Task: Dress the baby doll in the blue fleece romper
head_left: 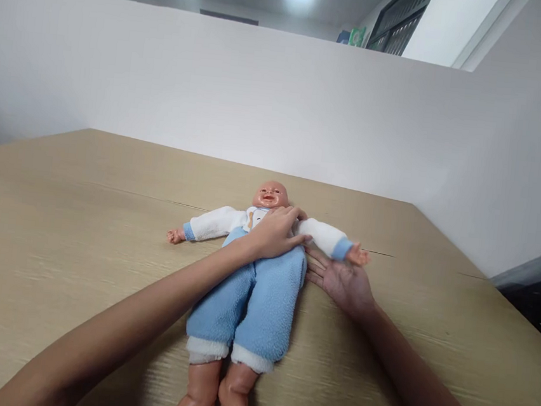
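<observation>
A baby doll (247,290) lies on its back on a light wooden table (58,221), head away from me, arms spread, bare feet towards me. It wears a white top with blue cuffs and blue fleece trousers. My left hand (277,232) lies flat on the doll's chest, fingers stretched out over its right shoulder. My right hand (339,280) rests palm-up on the table beside the doll's waist, under the doll's outstretched arm, fingers straight and pointing at its body. Neither hand grips anything.
A white partition wall (214,95) rises behind the table's far edge and along its right side. At the far right the table ends and a dark floor area (539,299) shows. Ceiling lights are visible above the wall.
</observation>
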The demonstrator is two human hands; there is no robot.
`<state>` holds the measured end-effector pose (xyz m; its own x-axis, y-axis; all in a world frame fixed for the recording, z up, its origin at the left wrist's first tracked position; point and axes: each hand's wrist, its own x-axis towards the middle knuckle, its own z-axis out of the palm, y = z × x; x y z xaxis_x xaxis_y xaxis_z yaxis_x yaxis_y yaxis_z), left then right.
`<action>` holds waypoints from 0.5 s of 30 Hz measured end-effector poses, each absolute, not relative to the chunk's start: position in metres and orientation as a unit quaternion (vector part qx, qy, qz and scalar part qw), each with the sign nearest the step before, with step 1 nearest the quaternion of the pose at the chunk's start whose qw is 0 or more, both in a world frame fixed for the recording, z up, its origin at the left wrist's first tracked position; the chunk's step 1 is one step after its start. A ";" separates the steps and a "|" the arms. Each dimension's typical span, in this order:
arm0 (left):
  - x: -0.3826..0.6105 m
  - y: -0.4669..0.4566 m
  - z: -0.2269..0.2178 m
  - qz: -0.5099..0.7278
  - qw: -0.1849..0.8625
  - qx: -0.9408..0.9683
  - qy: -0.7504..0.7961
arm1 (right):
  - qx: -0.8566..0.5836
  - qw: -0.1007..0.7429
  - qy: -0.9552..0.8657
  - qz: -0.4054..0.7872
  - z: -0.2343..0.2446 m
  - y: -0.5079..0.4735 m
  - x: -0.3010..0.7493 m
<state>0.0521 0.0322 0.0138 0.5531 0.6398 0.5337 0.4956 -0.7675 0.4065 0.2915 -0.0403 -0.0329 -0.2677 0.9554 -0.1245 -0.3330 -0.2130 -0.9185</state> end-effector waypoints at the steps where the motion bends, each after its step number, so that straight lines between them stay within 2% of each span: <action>1: 0.047 0.030 0.016 0.349 0.101 0.876 0.318 | -0.374 0.480 -0.404 0.683 -0.033 -0.040 0.292; 5: 0.009 0.030 0.019 0.392 0.065 0.852 0.341 | -0.392 0.483 -0.372 0.689 -0.028 -0.041 0.292; 10: -0.068 0.044 0.005 0.374 0.041 0.781 0.498 | -0.444 0.507 -0.378 0.635 -0.024 -0.043 0.287; 15: -0.127 0.041 -0.004 0.235 0.164 0.717 0.635 | -0.474 0.517 -0.375 0.606 -0.021 -0.047 0.279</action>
<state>-0.1272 0.0409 -0.0036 0.0824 0.9884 0.1278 0.8343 -0.1386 0.5336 0.2794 -0.0472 -0.0211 -0.0164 0.9821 -0.1878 -0.2707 -0.1851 -0.9447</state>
